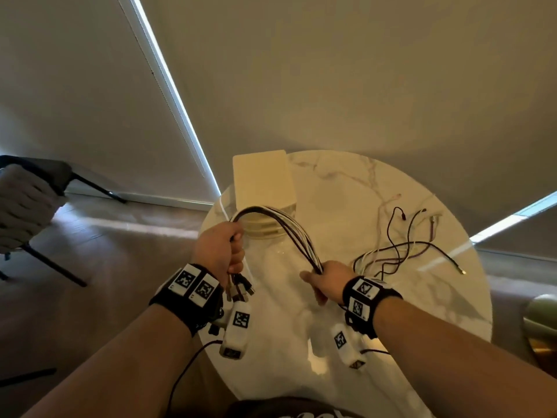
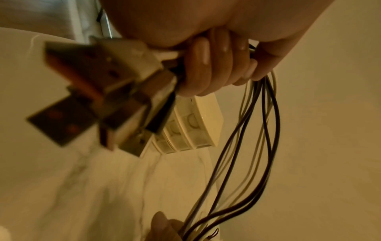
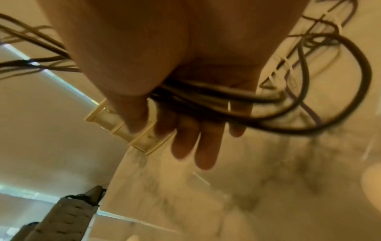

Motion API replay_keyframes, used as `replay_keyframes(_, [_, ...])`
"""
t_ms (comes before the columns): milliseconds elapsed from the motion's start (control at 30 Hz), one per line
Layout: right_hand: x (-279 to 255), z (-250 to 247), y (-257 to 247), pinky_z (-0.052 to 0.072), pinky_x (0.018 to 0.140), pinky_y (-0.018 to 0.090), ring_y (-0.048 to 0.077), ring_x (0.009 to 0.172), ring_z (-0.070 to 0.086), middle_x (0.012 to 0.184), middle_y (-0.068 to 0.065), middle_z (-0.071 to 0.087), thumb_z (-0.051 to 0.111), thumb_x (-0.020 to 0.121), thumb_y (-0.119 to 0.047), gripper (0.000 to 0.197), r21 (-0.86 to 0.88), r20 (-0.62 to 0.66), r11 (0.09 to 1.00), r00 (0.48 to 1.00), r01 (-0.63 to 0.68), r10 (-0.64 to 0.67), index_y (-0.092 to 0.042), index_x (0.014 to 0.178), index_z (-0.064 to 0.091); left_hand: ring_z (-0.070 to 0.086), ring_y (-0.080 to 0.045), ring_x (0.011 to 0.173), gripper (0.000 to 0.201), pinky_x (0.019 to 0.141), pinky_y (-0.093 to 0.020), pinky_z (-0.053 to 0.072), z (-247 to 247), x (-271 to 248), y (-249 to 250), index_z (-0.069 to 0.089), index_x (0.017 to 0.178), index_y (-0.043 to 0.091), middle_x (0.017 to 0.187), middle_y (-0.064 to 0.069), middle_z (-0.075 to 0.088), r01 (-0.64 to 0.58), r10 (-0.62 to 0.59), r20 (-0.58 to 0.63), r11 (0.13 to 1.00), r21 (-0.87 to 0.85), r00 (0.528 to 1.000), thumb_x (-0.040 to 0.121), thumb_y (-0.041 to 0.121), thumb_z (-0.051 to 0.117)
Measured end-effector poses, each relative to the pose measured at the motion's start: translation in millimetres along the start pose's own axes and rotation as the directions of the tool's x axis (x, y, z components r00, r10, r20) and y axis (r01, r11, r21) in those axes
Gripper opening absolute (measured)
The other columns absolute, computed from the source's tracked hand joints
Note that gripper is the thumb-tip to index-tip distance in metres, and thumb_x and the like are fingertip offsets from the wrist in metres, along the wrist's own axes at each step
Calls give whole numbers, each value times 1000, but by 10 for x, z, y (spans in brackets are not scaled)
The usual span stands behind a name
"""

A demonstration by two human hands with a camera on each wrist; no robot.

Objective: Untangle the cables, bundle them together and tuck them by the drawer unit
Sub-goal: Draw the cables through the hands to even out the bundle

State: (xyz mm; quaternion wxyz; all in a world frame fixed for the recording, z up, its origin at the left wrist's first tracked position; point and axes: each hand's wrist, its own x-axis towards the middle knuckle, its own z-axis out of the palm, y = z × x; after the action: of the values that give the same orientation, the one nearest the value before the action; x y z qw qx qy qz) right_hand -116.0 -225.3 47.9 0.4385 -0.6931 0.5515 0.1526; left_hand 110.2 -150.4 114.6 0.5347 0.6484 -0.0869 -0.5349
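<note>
A bundle of black and white cables (image 1: 289, 227) arcs above the round marble table (image 1: 376, 342) between my two hands. My left hand (image 1: 221, 251) grips the bundle just behind a cluster of USB plugs (image 1: 239, 286), which hang below the fist; in the left wrist view the fingers (image 2: 206, 65) curl round the cables (image 2: 266, 130). My right hand (image 1: 327, 282) holds the bundle lower down. There the thumb clamps the cables (image 3: 226, 97) against the palm while the fingers (image 3: 198, 143) point out almost straight. The loose far ends (image 1: 401, 245) sprawl on the table to the right. The cream drawer unit (image 1: 262, 179) stands behind the arc.
A grey padded chair (image 1: 27, 206) stands on the floor at the left. A rounded green and gold object (image 1: 542, 321) sits past the table's right edge. The table edge curves close below my left wrist.
</note>
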Motion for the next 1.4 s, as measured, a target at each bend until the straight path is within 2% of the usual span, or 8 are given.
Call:
replay_keyframes(133, [-69,-208,-89,46,109,37,22,134,54,152,1,52,78,60,-78,115,-57,-179,995,980,76,-86,-32,156,32,18,-13,42,41,48,-27,11,-9,17,40,38,57,24,54,1,27,-38,23,91,985,167,996,94,11,52])
replay_keyframes(233, [-253,-486,-381,29,122,36,15,153,24,170,-3,19,87,59,-67,139,-47,-464,928,814,371,-349,-40,161,-4,23,-14,43,46,47,-24,17,44,-11,51,43,53,26,54,1,31,-95,37,167,931,353,985,94,13,57])
replay_keyframes(333, [-314,-525,-725,33,118,29,13,146,35,161,-4,39,87,70,-43,110,-256,-333,793,720,553,-609,-38,160,23,31,-10,41,41,46,-23,23,190,-136,100,58,58,25,50,7,38,-240,71,333,832,499,940,96,12,58])
replay_keyframes(467, [-282,-454,-821,56,73,32,4,75,67,83,-12,74,78,85,-25,11,40,-183,838,829,544,-529,-32,91,73,41,1,40,15,47,-21,32,252,-244,239,75,91,14,43,15,47,-470,75,556,634,614,828,96,21,62])
replay_keyframes(733, [-203,-448,-265,39,61,33,26,78,61,69,-6,57,51,100,-51,39,-279,-346,959,926,53,-152,-26,71,55,29,-10,46,34,42,-23,24,92,-161,66,49,71,21,57,4,39,-259,-118,507,749,610,854,104,29,55])
replay_keyframes(933, [-337,-247,-528,51,85,33,20,105,65,116,-2,72,63,94,-29,37,-341,-325,824,765,453,-556,-33,130,59,25,-8,45,29,44,-22,20,252,-219,-25,48,79,19,55,7,35,-222,-151,537,793,567,830,107,28,49])
replay_keyframes(1167, [-349,-453,-227,43,66,33,23,78,62,72,-6,62,56,100,-43,31,-156,-367,975,907,159,-207,-32,72,60,28,-8,45,31,41,-20,22,114,-220,-101,56,86,14,58,4,38,-100,-224,616,890,446,756,109,29,41])
replay_keyframes(1400, [-670,-545,-480,38,58,32,22,69,55,66,-3,57,34,100,-70,56,-450,-361,875,859,180,-362,-26,71,54,65,-41,79,54,73,-55,51,71,-196,-118,72,92,3,87,-27,73,-245,-201,727,854,458,657,92,50,46])
